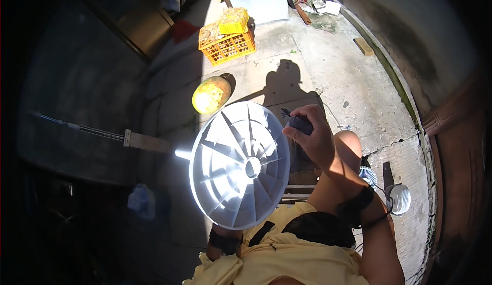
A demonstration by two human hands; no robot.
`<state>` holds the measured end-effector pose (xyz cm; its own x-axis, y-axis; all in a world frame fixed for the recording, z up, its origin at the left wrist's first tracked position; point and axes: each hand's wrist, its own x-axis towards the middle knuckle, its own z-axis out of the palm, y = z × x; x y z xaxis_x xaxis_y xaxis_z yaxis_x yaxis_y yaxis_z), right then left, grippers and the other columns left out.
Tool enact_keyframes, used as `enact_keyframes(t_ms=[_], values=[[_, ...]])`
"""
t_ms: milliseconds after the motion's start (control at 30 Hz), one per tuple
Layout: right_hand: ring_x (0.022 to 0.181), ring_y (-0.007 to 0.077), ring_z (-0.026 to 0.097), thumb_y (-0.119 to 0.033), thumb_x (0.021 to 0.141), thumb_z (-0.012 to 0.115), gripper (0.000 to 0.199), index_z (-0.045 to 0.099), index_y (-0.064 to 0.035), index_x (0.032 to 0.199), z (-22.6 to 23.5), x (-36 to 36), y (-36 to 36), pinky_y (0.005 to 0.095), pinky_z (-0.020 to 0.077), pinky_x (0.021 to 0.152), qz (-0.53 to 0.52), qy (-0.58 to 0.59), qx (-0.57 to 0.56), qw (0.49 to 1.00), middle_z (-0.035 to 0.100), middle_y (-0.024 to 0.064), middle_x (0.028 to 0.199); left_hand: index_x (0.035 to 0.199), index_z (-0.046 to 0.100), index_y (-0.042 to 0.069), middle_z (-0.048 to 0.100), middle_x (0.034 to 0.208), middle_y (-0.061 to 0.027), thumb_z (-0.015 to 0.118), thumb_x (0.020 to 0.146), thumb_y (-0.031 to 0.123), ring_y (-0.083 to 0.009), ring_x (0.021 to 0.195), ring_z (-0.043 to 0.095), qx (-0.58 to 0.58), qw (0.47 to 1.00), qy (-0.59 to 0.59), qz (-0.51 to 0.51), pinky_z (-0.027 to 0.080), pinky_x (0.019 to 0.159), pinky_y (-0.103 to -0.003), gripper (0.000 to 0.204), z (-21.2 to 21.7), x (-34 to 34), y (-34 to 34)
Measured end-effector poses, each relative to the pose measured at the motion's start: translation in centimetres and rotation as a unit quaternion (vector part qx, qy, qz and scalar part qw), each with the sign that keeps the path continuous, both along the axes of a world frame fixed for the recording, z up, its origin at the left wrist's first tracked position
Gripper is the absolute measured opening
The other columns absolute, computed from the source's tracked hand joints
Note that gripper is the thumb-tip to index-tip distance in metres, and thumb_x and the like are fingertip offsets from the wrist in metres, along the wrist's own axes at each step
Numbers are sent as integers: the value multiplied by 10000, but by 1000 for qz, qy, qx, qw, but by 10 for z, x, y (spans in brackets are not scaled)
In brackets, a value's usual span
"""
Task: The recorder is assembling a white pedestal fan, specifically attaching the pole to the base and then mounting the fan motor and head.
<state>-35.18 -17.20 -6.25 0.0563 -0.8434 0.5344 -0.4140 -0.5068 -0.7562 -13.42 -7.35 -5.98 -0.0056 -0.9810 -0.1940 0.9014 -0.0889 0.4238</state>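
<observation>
We record a white ribbed plastic disc [240,165], round with radial ribs running out from a small central hole, held up in front of our chest above the concrete floor [333,80]. Its ribbed face is turned up toward the camera and slightly to our left; being circular it has no long axis, though it appears as an oval tilted with its upper edge away from us.

Right hand [310,134]: fingers curled shut around a small dark object [298,125], possibly a cloth or brush, pressed at the disc's upper right rim.

Left hand [225,233]: almost wholly hidden beneath the disc's lower edge; only the wrist with a dark band shows, so we cannot tell its grip.

Surroundings: a yellow-green round fruit [210,95] lies just beyond the disc; an orange plastic crate [228,43] stands farther off; a small white round grille [400,199] rests on the floor at our right.
</observation>
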Motion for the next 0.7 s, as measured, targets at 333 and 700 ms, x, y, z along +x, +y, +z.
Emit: enact_keyframes(t_ms=[333,700], values=[[736,194,663,-328,872,673,296,726,-36,871,-61,6,5,315,507,690,100,40,249,962,688,92,820,908,557,104,596,835,-39,613,868,195,-182,785,595,8,999,-20,31,512,749,-322,114,20,-8,-24],[752,77,583,-308,969,607,318,738,-37,866,-6,0,48,244,447,666,541,-53,435,718,668,8,821,917,556,105,597,843,-38,613,872,196,-180,790,597,21,997,-51,55,514,751,-320,116,33,-8,-34]])
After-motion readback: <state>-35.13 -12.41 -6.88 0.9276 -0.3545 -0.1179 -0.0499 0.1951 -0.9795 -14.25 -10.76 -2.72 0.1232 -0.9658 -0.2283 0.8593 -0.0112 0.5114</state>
